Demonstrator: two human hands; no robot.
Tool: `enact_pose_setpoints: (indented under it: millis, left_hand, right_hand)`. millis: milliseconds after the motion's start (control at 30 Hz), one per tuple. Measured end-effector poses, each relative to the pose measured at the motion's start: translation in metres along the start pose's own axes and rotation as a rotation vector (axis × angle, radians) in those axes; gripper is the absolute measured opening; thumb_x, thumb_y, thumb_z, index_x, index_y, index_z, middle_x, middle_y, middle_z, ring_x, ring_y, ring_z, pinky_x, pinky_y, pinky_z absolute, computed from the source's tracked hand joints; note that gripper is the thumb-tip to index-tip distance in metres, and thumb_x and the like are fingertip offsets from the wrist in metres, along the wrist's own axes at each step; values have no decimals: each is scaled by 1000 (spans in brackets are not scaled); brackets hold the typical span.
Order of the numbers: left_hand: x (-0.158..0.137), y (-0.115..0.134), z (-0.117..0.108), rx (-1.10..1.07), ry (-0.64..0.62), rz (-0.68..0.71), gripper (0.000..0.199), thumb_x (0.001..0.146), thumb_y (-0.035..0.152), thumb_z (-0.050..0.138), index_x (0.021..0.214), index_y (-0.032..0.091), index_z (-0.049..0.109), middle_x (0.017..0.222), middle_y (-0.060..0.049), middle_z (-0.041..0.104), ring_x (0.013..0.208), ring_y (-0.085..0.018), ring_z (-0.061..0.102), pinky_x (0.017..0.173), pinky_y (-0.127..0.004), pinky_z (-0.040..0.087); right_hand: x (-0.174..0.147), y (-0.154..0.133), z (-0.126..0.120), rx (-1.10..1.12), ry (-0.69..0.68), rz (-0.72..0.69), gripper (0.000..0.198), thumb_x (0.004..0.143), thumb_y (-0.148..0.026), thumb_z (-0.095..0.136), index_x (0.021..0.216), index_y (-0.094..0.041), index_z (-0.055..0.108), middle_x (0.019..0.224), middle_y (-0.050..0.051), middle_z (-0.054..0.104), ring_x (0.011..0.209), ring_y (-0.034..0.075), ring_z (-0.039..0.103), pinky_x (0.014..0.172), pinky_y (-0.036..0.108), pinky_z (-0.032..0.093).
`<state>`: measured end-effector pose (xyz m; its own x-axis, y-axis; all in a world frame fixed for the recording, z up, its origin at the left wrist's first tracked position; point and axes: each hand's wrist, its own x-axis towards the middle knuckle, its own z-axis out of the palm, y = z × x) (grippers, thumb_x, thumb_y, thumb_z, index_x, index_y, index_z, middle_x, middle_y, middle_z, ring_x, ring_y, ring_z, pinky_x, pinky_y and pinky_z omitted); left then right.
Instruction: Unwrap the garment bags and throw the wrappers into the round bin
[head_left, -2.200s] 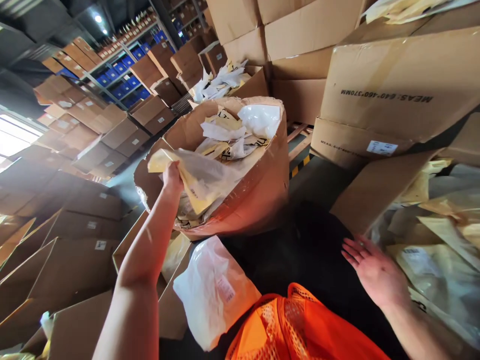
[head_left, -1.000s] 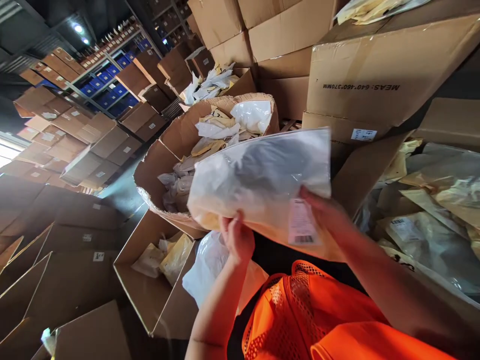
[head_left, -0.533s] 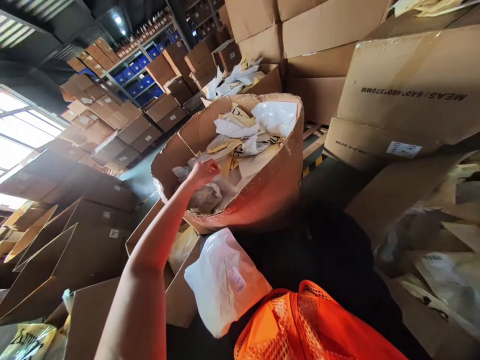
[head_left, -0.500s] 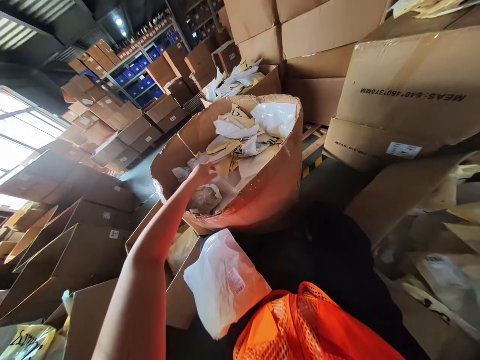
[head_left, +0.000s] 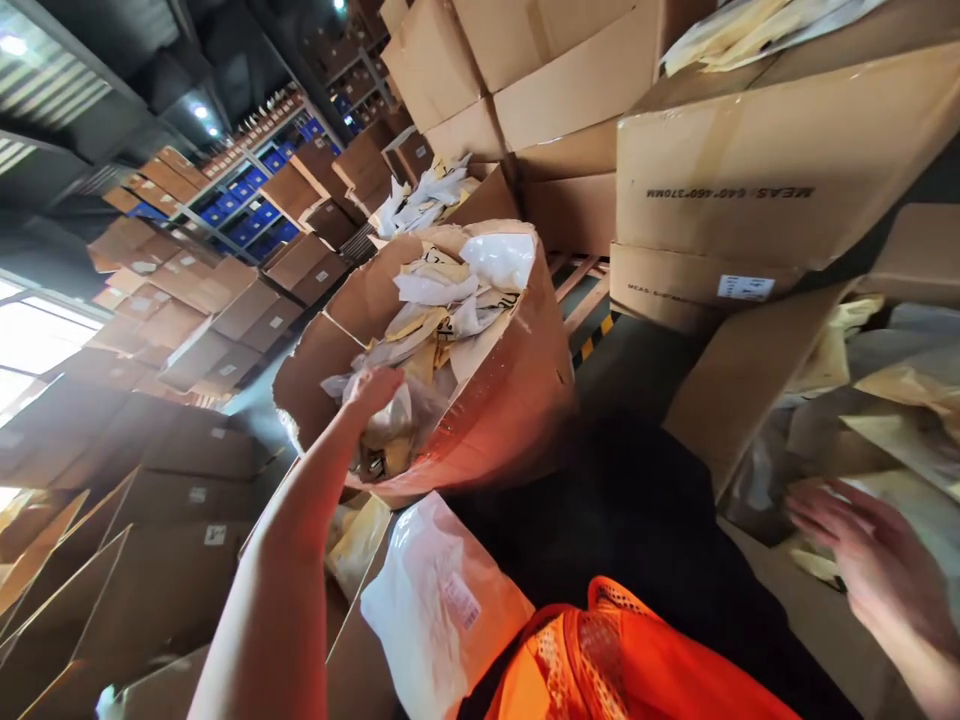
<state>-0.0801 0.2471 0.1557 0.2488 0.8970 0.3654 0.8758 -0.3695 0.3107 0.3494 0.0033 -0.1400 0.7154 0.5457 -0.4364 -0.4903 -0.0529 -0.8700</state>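
Observation:
My left hand [head_left: 373, 388] reaches into a large torn-edged carton [head_left: 510, 400], its fingers closed on a translucent plastic bag [head_left: 401, 425] at the near left end. Yellow and white mailing bags [head_left: 435, 290] lie beyond it in the same carton. At the right, my right hand [head_left: 874, 550] is open, fingers stretched out, over another carton of packages [head_left: 900, 440]; it appears to hold nothing. Close to my orange mesh vest [head_left: 607, 650] rests a white plastic parcel [head_left: 442, 610] with a printed label, touched by neither hand.
Stacked cartons [head_left: 720, 160] stand at the right, behind a striped floor edge. Another open carton of white bags [head_left: 431, 195] is beyond the large one. More boxes [head_left: 180, 470] crowd the left side, with shelves of blue bins [head_left: 247, 200] at the back.
My right hand has come into view at the right. My left hand has moved down onto the translucent bag and closed on it. The view has shifted right.

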Motion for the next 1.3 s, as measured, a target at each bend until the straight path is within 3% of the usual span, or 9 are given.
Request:
enact_pose_setpoints:
  millis: [167,333,433,533,633,700,867,1167,1300]
  left_hand:
    - [-4,8,-44,243,78,-8,17,95,28,56,82,18,60,60,3,45,62,-14,50,74,-30,41]
    - [-27,98,-65,331,-2,436,34,98,44,43,87,19,63,57,0,46,56,-16,48,62,-29,33]
    - [-36,152,-75,398,-62,673,45,98,53,38,84,20,64,57,0,48,56,-16,49,61,-29,33]
    - [-35,190,-80,426,-115,831,51,99,58,33,88,21,66,59,-1,52,57,-17,52,60,-29,35]
    - [-27,214,-76,472,-140,884,50,100,56,33,96,22,69,61,-2,55,61,-18,56,65,-31,40]
    - [-21,225,-69,524,-142,863,48,99,56,35,100,23,70,64,-3,57,66,-21,59,70,-33,41]
    - [-17,235,-55,559,-168,806,48,100,55,37,105,21,71,71,-6,61,77,-24,62,78,-35,43]
    - [-15,230,-43,447,-203,805,42,100,52,40,107,21,68,73,-5,63,79,-22,62,80,-34,43]
    - [-9,219,-54,185,-69,743,44,101,53,35,111,23,66,86,-3,68,82,-19,63,79,-32,45]
  right_hand:
    - [-31,-18,61,-113,-458,-261,43,69,-48,77,108,-33,65,114,16,65,107,28,63,105,52,42]
    - [-100,-42,148,13,-1013,-773,97,69,-43,84,149,-32,30,155,13,35,144,29,36,118,55,32]
    - [-136,-55,187,141,-1166,-864,125,65,-46,89,157,-37,6,164,11,17,151,28,23,122,53,26]
    - [-161,-63,208,263,-1148,-733,127,60,-44,92,157,-40,11,162,6,24,150,28,26,122,50,29]
    - [-179,-60,211,288,-1170,-461,77,65,-43,88,135,-30,58,135,4,60,131,29,54,115,48,41]
    - [-187,-56,208,353,-1178,-261,44,69,-44,84,108,-26,73,111,1,71,113,27,65,110,46,47]
    - [-194,-57,200,507,-972,46,48,50,-39,91,92,-27,73,96,-3,74,102,25,68,102,42,54]
    - [-196,-64,199,502,-916,132,51,47,-43,92,89,-25,70,91,-2,74,101,26,69,94,38,58]
    - [-183,-62,199,521,-802,83,53,53,-49,90,96,-24,71,100,0,73,112,25,65,96,37,57]
